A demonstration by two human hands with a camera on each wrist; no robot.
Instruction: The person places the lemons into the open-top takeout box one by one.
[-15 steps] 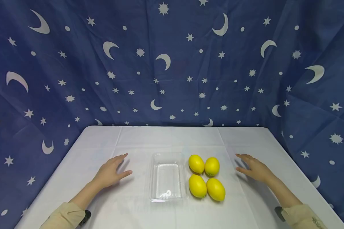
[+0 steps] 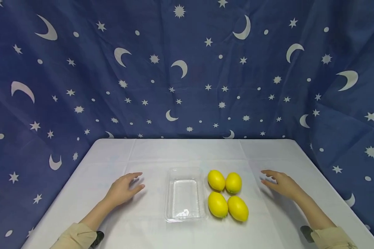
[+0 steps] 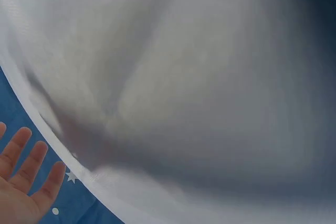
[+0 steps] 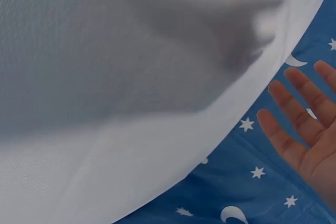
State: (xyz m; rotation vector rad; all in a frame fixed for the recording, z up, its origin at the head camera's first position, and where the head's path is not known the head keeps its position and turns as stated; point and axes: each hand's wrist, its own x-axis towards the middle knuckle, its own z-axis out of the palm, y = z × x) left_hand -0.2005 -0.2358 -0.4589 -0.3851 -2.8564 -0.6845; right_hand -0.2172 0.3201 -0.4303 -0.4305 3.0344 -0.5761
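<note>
While both hands hover with fingers relaxed, left hand point(image 2: 122, 189) at nine o'clock of the tray point(image 2: 184, 172), right hand point(image 2: 282, 184) at three o'clock of the lemons point(image 2: 227, 195), nothing grasped.

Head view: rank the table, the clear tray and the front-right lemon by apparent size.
1. Table, by far the largest.
2. Clear tray.
3. Front-right lemon, smallest; all four lemons look alike.

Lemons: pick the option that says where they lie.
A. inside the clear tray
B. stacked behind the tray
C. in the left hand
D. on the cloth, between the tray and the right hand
D: the four lemons lie on the tablecloth, between the clear tray, which holds none, and the right hand.
</note>
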